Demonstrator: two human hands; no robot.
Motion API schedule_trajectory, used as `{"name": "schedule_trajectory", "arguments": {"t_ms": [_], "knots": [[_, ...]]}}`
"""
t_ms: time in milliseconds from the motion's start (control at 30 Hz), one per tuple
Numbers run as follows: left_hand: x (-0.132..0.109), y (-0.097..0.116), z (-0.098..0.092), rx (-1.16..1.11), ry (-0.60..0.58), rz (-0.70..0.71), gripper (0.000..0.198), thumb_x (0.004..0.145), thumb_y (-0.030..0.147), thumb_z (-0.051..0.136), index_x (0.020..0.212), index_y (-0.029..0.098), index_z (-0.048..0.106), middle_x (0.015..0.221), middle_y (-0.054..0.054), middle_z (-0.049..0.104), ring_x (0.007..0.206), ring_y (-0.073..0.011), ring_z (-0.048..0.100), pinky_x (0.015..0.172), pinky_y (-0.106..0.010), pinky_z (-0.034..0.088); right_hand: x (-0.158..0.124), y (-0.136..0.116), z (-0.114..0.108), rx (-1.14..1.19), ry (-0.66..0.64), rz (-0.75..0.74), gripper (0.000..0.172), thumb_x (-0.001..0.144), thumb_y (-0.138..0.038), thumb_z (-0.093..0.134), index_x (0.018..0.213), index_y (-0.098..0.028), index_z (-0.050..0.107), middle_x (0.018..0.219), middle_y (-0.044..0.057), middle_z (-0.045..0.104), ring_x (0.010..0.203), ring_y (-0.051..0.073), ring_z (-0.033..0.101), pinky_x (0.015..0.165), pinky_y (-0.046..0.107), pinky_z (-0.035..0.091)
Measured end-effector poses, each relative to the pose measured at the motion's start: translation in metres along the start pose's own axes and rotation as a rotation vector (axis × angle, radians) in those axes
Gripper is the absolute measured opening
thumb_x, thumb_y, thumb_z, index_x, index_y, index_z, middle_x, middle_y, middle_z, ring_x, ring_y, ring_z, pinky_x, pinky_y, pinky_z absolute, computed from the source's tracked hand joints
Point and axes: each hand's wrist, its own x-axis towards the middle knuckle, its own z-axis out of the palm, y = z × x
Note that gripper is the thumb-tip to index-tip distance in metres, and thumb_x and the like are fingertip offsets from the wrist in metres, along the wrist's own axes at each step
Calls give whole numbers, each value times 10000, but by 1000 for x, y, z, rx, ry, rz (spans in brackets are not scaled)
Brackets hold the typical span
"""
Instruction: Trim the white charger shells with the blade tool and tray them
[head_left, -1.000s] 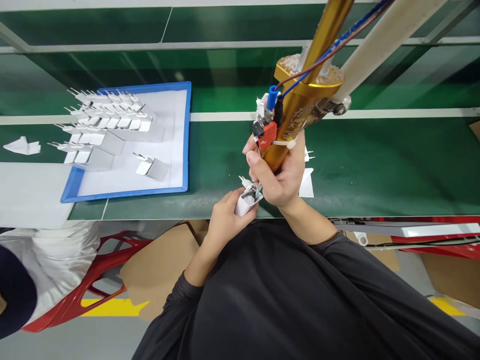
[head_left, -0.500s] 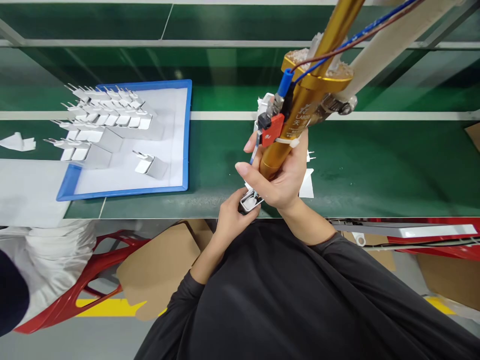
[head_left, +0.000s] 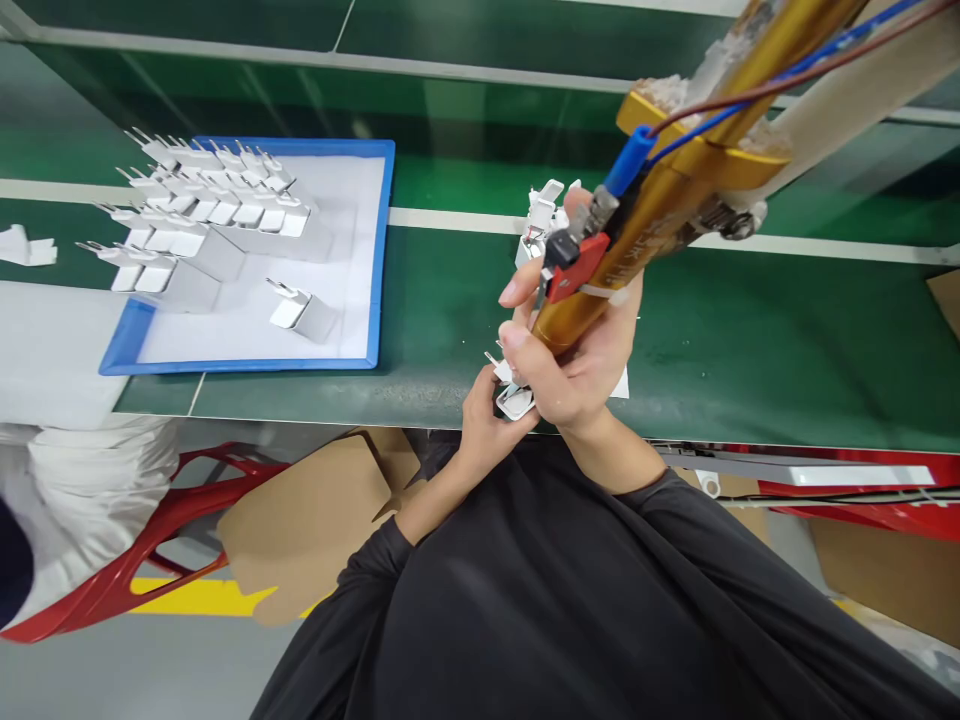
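Observation:
Near the bench's front edge, my left hand (head_left: 491, 425) is closed around an open white charger housing (head_left: 517, 403), its hollow side facing up. A two-pin plug end (head_left: 501, 366) shows just behind the housing. My right hand (head_left: 574, 360) wraps the lower barrel of a gold dispensing gun (head_left: 577, 318), which slants up to the right. A red switch (head_left: 577, 268) with a lever is strapped to the barrel, near my fingers. The gun's tip points down at the housing, partly hidden by my thumb.
At left, a blue-rimmed tray (head_left: 382, 250) holds several white plug chargers (head_left: 225, 210). More white parts (head_left: 544, 215) stand behind my right hand. Blue and brown wires (head_left: 739, 100) run up from the gun. A person's white sleeve (head_left: 105, 470) and a red chair (head_left: 172, 530) are at lower left.
The view has shifted slightly. The gun and my right hand sit a little further right, and the gun leans more. The plug end behind the housing now shows more clearly.

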Motion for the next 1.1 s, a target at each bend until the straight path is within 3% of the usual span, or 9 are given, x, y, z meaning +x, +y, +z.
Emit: {"name": "schedule_trajectory", "arguments": {"t_ms": [233,367,500,600,733,867,967,1100], "knots": [[-4,-4,7,-28,72,10,392,738,332,709,1055,187,530,1007,-75,674,938,-214,676,811,-318,561,-1,-4,-1,59,-5,72,448,867,-410,555,1262,-338,357,913,-7,523,416,40,347,373,242,406],[-3,-3,8,-30,32,19,385,766,366,693,1065,186,532,984,-79,663,929,-213,675,833,-331,556,2,-3,-2,8,3,-21,510,821,-476,601,1257,-339,375,885,-9,510,428,45,351,347,226,364],[-1,-4,7,45,2,25,362,779,341,693,1078,202,543,969,-72,668,927,-209,671,801,-324,551,3,4,-3,-34,-2,-59,523,788,-589,615,1186,-326,402,897,2,499,518,79,455,469,277,494],[1,-10,2,102,9,109,343,795,322,677,1093,194,565,1011,-76,681,941,-205,669,792,-313,544,4,8,-3,19,-8,-42,595,825,-670,504,1296,-346,336,875,5,500,541,106,515,558,347,573],[6,-18,-22,262,66,129,343,799,312,685,1114,196,611,1066,-77,691,955,-194,660,834,-304,526,3,12,-7,73,12,-25,606,864,-676,431,1365,-372,280,842,-11,535,410,68,417,475,304,550],[10,-17,-59,263,111,-70,390,783,414,694,1108,202,658,918,-20,717,758,-143,652,703,-238,514,1,16,-20,81,36,-9,512,876,-520,563,1321,-371,358,805,-28,573,351,36,342,315,199,394],[9,-21,-81,252,95,-196,395,784,474,664,1073,206,689,770,14,695,641,-126,612,611,-221,480,2,18,-31,116,66,-38,447,831,-368,666,1233,-361,470,831,-34,588,375,27,382,306,170,367],[5,-36,-98,389,92,-194,427,736,458,718,1084,211,695,874,-29,706,795,-182,647,744,-279,507,5,22,-41,90,113,-97,475,760,-317,742,1193,-344,547,826,-34,594,426,52,462,367,204,442]]}}
